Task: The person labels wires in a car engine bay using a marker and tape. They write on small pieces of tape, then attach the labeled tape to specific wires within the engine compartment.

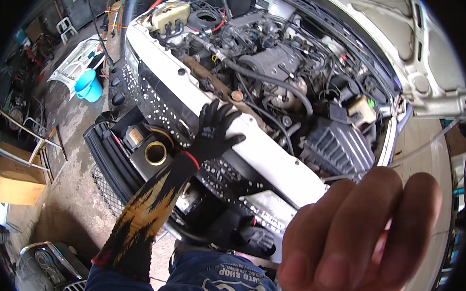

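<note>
My left hand [216, 131], in a black glove with a red cuff edge, lies with its fingers spread on the white front panel [181, 83] of a car. A black and tan patterned sleeve [146, 209] covers that forearm. Beneath the hand is the bumper area, dark and speckled with white spots. My right hand [358, 238] is bare and looms very close at the lower right, fingers curled together. Whatever is inside its fingers, if anything, is hidden. Behind the panel sits the engine [275, 63], with a black ribbed air filter box [339, 146] towards the right.
The raised hood [436, 56] spans the upper right. A black grille part [112, 159] and a gold-rimmed round opening [155, 153] lie left of my forearm. Farther left are a light blue bucket [88, 86], a white body panel [78, 61] and a cardboard box [20, 178].
</note>
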### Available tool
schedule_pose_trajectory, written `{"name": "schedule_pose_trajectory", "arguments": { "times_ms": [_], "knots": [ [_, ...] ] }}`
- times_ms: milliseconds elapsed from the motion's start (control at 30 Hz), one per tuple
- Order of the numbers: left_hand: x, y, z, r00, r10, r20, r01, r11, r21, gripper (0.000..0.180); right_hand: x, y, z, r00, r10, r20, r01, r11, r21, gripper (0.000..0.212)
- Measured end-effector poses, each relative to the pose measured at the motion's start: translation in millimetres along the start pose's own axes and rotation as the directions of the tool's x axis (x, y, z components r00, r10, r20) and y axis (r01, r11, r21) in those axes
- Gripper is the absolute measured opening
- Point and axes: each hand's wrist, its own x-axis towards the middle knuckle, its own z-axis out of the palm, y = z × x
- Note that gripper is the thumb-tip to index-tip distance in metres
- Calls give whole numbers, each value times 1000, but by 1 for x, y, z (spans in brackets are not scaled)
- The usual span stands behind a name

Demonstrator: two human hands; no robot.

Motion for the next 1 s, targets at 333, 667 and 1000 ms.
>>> {"name": "schedule_pose_trajectory", "arguments": {
  "times_ms": [333, 667, 1000],
  "knots": [
    [3, -5, 11, 995, 51, -81, -48, 998, 32, 67, -17, -41, 47, 912, 255, -321, -256, 966, 40, 51],
    [-14, -53, -92, 980, 180, 87, -144, 937, -319, 51, -175, -84, 157, 483, 860, -164, -871, 491, 9, 55],
    [-73, -104, -134, 410, -85, 908, -328, 915, 233, 44, -370, -110, 233, 407, 903, -139, -683, 402, 610, 48]
  ]
}}
